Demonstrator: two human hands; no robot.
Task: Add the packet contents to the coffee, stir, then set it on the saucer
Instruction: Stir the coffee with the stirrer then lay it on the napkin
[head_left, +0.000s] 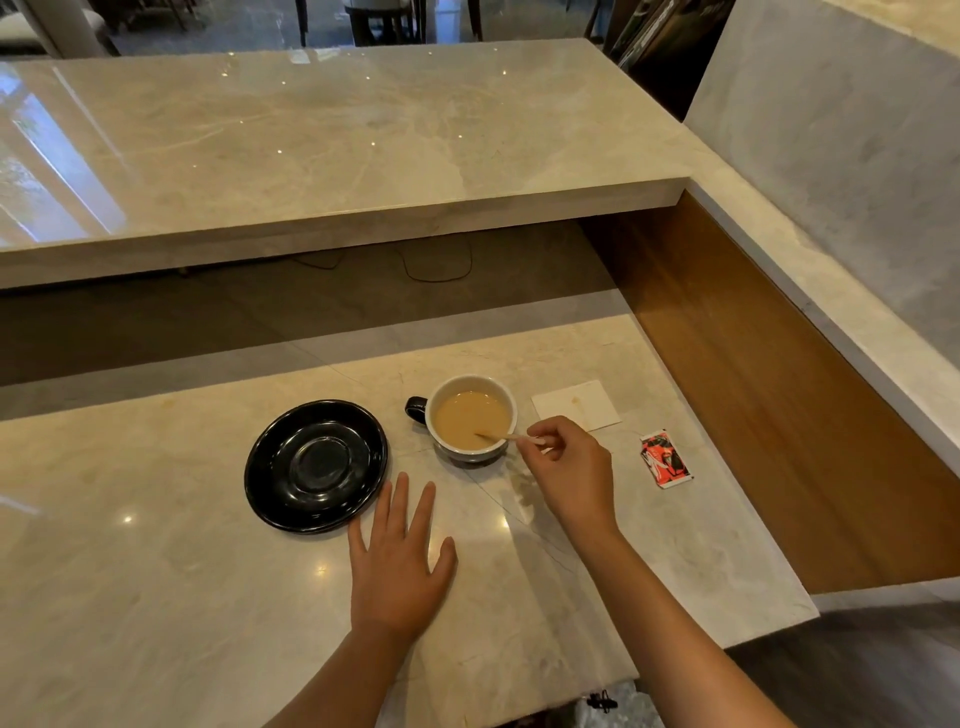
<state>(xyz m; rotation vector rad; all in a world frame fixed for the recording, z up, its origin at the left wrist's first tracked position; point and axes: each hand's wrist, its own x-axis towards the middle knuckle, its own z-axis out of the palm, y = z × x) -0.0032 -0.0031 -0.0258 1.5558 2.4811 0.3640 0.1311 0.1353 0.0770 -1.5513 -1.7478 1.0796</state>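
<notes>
A cup (501, 399) with a white inside and a dark handle stands on the marble counter, filled with light brown coffee (470, 418). My right hand (569, 470) pinches a thin wooden stir stick (498, 436) whose tip dips into the coffee at the cup's right rim. A black saucer (317, 465) lies bare to the left of the cup. My left hand (400, 558) rests flat on the counter with fingers spread, just right of the saucer's near edge. A red and black packet (666, 459) lies on the counter to the right.
A white napkin (576, 406) lies behind and right of the cup. A raised marble ledge (332, 156) overhangs the back of the counter. A wooden panel (779, 395) walls the right side. The counter's near edge runs just in front of my arms.
</notes>
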